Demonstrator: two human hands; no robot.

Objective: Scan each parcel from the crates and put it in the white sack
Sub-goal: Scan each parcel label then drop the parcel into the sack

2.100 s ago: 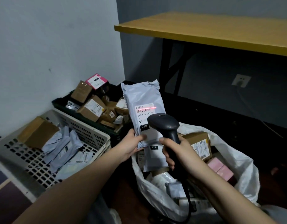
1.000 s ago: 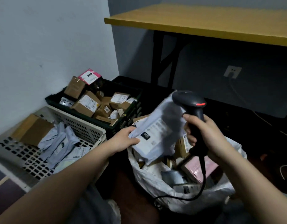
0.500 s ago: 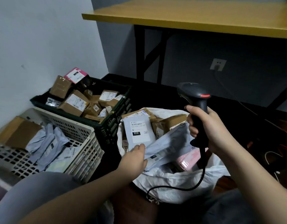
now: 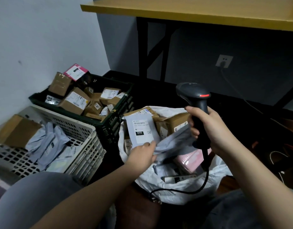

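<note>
Hands first: the left hand [image 4: 143,152] reaches into the mouth of the white sack [image 4: 175,187], fingers curled over the near corner of a grey mailer [image 4: 173,142] that lies draped across the sack's contents, its long axis running from about 8 o'clock up to 2 o'clock. The right hand [image 4: 207,128] is wrapped round the grip of the scanner [image 4: 194,98], held upright at 3 o'clock of the left hand, red lamp lit, its cord [image 4: 188,190] looping down over the sack's front. Just at 12 o'clock of the left hand a labelled white parcel [image 4: 140,129] stands on end in the sack

The next parcels lie at 9 to 11 o'clock of the left hand: grey mailers in the white crate [image 4: 79,129] and cartons in the dark crate [image 4: 112,124] behind it. The left hand is plainly the nearer one, and free to cross once it lets go

Two seconds back the left hand held the white parcel up under the scanner's red line; since then that parcel has gone into the sack and the scanner has swung away to the right, while the view has turned so the yellow bench [image 4: 208,12] sits more overhead
</note>
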